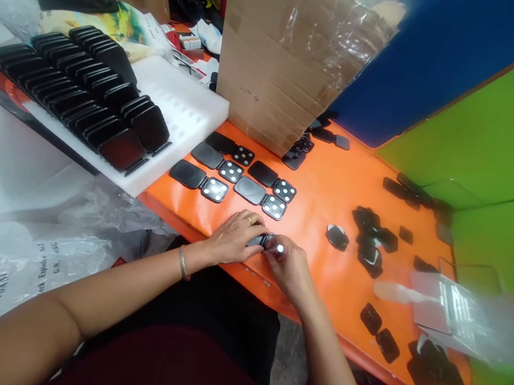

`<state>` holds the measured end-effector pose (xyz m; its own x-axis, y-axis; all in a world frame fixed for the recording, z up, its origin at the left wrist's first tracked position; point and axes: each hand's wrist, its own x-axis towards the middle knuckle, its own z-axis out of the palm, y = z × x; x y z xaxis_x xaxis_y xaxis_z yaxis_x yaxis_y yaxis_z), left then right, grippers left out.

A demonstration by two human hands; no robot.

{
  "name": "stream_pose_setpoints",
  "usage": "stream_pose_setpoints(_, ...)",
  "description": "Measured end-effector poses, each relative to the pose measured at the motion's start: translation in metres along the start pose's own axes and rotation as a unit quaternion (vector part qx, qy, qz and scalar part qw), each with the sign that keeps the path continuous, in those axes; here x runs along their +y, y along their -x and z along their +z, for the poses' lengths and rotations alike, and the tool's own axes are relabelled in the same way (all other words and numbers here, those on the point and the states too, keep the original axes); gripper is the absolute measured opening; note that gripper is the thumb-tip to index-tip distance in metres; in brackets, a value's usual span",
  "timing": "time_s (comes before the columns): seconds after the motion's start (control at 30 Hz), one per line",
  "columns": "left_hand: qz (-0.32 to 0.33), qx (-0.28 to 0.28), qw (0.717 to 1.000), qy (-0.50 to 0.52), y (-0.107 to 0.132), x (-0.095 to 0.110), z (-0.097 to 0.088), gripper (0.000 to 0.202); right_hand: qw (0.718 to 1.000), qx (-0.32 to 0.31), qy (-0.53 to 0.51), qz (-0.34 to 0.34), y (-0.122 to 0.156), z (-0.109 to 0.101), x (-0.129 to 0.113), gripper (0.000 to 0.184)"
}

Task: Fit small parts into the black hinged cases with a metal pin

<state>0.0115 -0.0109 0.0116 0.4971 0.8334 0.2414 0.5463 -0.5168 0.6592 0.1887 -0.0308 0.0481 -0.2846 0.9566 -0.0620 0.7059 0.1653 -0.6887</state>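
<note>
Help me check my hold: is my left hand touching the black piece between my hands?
Touching. The head view shows it: the left hand has the black piece between its thumb and fingers.

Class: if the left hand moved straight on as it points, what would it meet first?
The left hand would probably meet the dark piece at its fingertips, then the right hand; depth is unclear.

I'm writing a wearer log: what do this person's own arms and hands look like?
No sleeves or gloves show. The left hand wears a gold-coloured ring, with a silvery bracelet at its wrist; the right hand shows no jewellery.
</note>
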Motion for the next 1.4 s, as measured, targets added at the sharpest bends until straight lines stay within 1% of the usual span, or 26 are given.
stream_pose_setpoints(0.17, -0.004, 0.004, 1.000, -0.011, 0.001, 0.000, 0.002, 0.030, 0.991, -0.126, -0.026, -0.049, -0.015, -0.022, 0.000, 0.008)
stream_pose_setpoints(0.23, -0.001, 0.003, 1.000, -0.014, 0.001, 0.000, 0.002, 0.029, 0.984, -0.163, -0.035, -0.060, -0.020, -0.028, 0.000, 0.008)
stream_pose_setpoints(0.37, 0.008, 0.000, 1.000, -0.015, 0.001, -0.001, 0.002, 0.027, 0.978, -0.197, -0.038, -0.054, -0.025, -0.034, -0.002, 0.010)
stream_pose_setpoints(0.53, 0.010, -0.002, 1.000, -0.015, 0.001, -0.002, 0.002, 0.030, 0.978, -0.203, -0.041, -0.025, -0.029, -0.034, -0.003, 0.009)
stream_pose_setpoints(0.63, 0.011, 0.001, 1.000, -0.022, 0.001, -0.002, 0.002, 0.030, 0.966, -0.250, -0.062, -0.002, -0.024, -0.038, 0.000, 0.008)
stream_pose_setpoints(0.7, 0.021, 0.006, 0.999, -0.025, 0.001, -0.001, 0.002, 0.029, 0.961, -0.262, -0.088, 0.020, -0.014, -0.043, 0.005, 0.006)
stream_pose_setpoints(0.77, 0.029, 0.007, 0.999, -0.024, 0.001, -0.001, 0.000, 0.029, 0.961, -0.240, -0.130, 0.037, 0.001, -0.047, 0.013, 0.005)
stream_pose_setpoints(0.83, 0.032, 0.003, 0.999, -0.024, 0.001, -0.001, -0.001, 0.030, 0.963, -0.192, -0.182, 0.054, 0.016, -0.049, 0.022, 0.015)
stream_pose_setpoints(0.87, 0.031, 0.002, 0.999, -0.025, 0.001, -0.002, -0.001, 0.030, 0.963, -0.157, -0.208, 0.067, 0.023, -0.048, 0.027, 0.019)
stream_pose_setpoints(0.97, 0.030, 0.001, 0.999, -0.033, 0.001, -0.003, -0.001, 0.031, 0.959, -0.013, -0.265, 0.104, 0.037, -0.040, 0.038, 0.029)
stream_pose_setpoints(1.0, 0.032, 0.001, 0.999, -0.035, 0.001, -0.003, 0.000, 0.031, 0.956, 0.025, -0.271, 0.109, 0.038, -0.036, 0.040, 0.030)
stream_pose_setpoints(1.03, 0.035, 0.002, 0.999, -0.036, 0.001, -0.004, 0.000, 0.031, 0.956, 0.050, -0.268, 0.110, 0.038, -0.033, 0.041, 0.031)
stream_pose_setpoints(1.1, 0.041, 0.006, 0.998, -0.037, 0.001, -0.005, 0.001, 0.031, 0.964, 0.065, -0.236, 0.102, 0.036, -0.026, 0.040, 0.030)
stream_pose_setpoints(1.17, 0.041, 0.007, 0.998, -0.037, 0.000, -0.005, 0.002, 0.031, 0.979, 0.055, -0.180, 0.080, 0.031, -0.021, 0.037, 0.025)
stream_pose_setpoints(1.27, 0.035, -0.001, 0.999, -0.038, 0.000, -0.004, 0.001, 0.032, 0.996, 0.044, -0.072, 0.029, 0.025, -0.016, 0.032, 0.013)
stream_pose_setpoints(1.33, 0.033, -0.002, 0.999, -0.038, 0.001, -0.002, 0.000, 0.033, 0.999, 0.041, -0.009, 0.001, 0.023, -0.014, 0.029, 0.006)
stream_pose_setpoints(1.4, 0.040, 0.002, 0.998, -0.038, 0.002, -0.001, -0.001, 0.035, 0.999, 0.042, 0.026, -0.014, 0.023, -0.012, 0.028, 0.004)
